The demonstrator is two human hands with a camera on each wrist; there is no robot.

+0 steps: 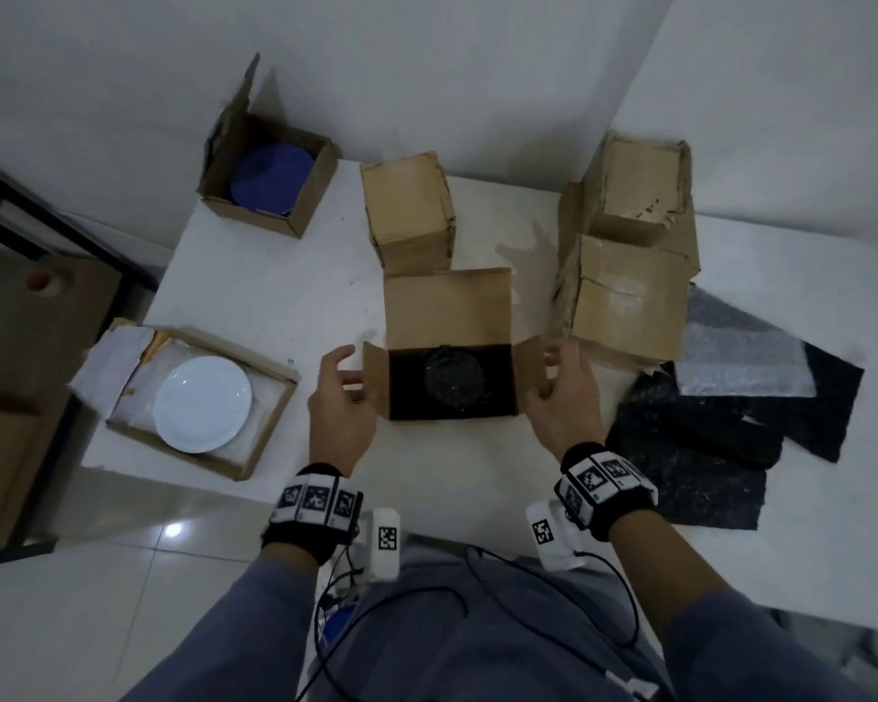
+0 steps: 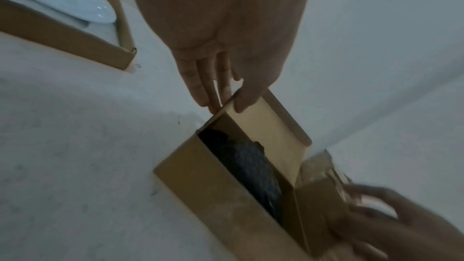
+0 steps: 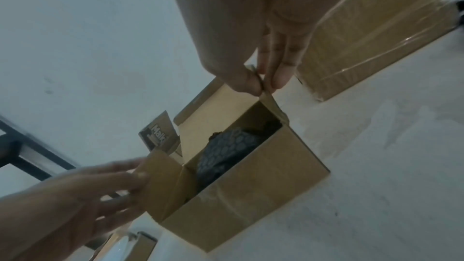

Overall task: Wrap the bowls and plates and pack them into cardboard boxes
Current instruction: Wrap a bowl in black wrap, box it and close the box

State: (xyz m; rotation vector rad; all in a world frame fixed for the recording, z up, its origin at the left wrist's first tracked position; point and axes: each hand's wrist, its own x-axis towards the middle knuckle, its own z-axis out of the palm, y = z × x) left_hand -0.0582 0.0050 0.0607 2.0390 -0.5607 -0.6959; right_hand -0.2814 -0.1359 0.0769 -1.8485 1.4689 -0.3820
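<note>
An open cardboard box (image 1: 447,306) stands on the white table right in front of me. Inside lies a round item wrapped in dark bubble wrap (image 1: 449,380), also seen in the left wrist view (image 2: 251,166) and the right wrist view (image 3: 226,146). My left hand (image 1: 353,377) pinches the box's left side flap (image 1: 373,377), thumb inside and fingers outside (image 2: 226,104). My right hand (image 1: 546,374) pinches the right side flap (image 1: 530,372) between thumb and fingertips (image 3: 263,86). Both side flaps stand up and the rear flap leans back.
A white plate (image 1: 201,402) lies in a shallow box (image 1: 269,438) at the left edge. An open box with a blue item (image 1: 269,179) sits at the back left. Three closed boxes (image 1: 409,215) (image 1: 629,190) (image 1: 624,296) stand behind. Black (image 1: 705,448) and clear (image 1: 731,357) bubble-wrap sheets lie right.
</note>
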